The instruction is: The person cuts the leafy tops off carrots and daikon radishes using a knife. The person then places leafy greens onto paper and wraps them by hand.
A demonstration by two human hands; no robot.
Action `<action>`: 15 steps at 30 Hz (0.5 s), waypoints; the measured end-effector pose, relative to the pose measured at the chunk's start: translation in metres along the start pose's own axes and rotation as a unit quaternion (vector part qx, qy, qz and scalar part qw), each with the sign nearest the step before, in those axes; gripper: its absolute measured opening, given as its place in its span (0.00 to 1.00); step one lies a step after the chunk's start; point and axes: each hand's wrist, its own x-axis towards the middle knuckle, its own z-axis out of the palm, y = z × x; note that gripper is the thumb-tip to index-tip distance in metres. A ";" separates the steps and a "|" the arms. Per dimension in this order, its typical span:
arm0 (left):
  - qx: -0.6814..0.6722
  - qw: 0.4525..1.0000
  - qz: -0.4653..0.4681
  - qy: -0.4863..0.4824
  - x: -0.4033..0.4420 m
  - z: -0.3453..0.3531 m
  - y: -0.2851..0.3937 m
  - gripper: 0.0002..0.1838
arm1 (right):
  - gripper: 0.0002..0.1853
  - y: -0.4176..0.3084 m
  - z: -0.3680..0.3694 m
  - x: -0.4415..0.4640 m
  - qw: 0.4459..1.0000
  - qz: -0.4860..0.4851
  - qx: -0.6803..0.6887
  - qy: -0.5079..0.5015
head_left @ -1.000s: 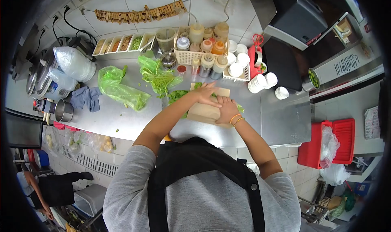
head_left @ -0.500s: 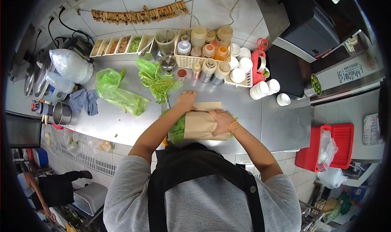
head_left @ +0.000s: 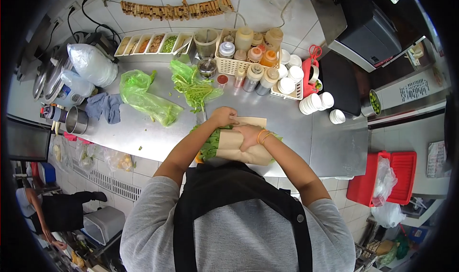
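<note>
Brown paper (head_left: 239,150) is folded around a bunch of leafy greens (head_left: 210,147) near the counter's front edge; leaves stick out at its left end and a few at the right. My left hand (head_left: 224,116) is at the upper left edge of the paper, fingers bent together at its rim, and what they grip is too small to tell. My right hand (head_left: 247,136) lies on top of the paper with its fingers spread, orange bands on the wrist. Its fingertips are close to my left hand.
Green bags of vegetables (head_left: 149,100) lie on the steel counter (head_left: 287,143) to the left. Behind stand a basket of sauce bottles (head_left: 233,66), topping trays (head_left: 150,43) and white cups (head_left: 311,103). A red bin (head_left: 357,188) is right; another person (head_left: 60,212) is lower left.
The paper and greens have come toward the counter's front edge and been folded over. My left hand has moved right along the paper's edge, closer to my right hand.
</note>
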 end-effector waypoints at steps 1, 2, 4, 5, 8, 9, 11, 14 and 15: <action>0.001 1.000 -0.002 0.004 -0.002 -0.001 0.003 0.19 | 0.44 -0.006 -0.005 0.000 0.997 0.021 0.000 -0.070; 0.028 1.000 0.006 0.005 -0.003 -0.001 0.008 0.19 | 0.44 -0.010 -0.001 0.000 0.997 0.018 -0.005 -0.071; 0.055 0.998 0.010 0.009 -0.005 0.003 0.007 0.18 | 0.38 -0.021 0.016 0.001 0.992 -0.039 -0.071 -0.095; 0.065 0.997 0.027 0.026 -0.006 0.005 0.005 0.18 | 0.38 -0.020 0.017 0.003 0.992 -0.041 -0.071 -0.096; 0.070 0.996 0.040 0.047 -0.013 0.011 0.011 0.19 | 0.37 -0.011 0.023 0.000 0.996 -0.019 0.018 -0.087; 0.066 0.996 0.039 0.050 -0.015 0.014 0.012 0.19 | 0.37 -0.010 0.024 -0.003 0.996 -0.020 0.018 -0.088; 0.082 0.995 0.040 0.050 -0.019 0.019 0.016 0.19 | 0.40 -0.008 0.022 -0.006 0.990 -0.009 0.086 -0.110; 0.103 0.992 0.044 0.052 -0.021 0.023 0.019 0.18 | 0.42 -0.001 0.031 -0.013 0.997 0.049 0.051 -0.039; 0.107 0.992 0.043 0.057 -0.022 0.025 0.020 0.18 | 0.42 0.001 0.030 -0.014 0.996 0.052 0.055 -0.037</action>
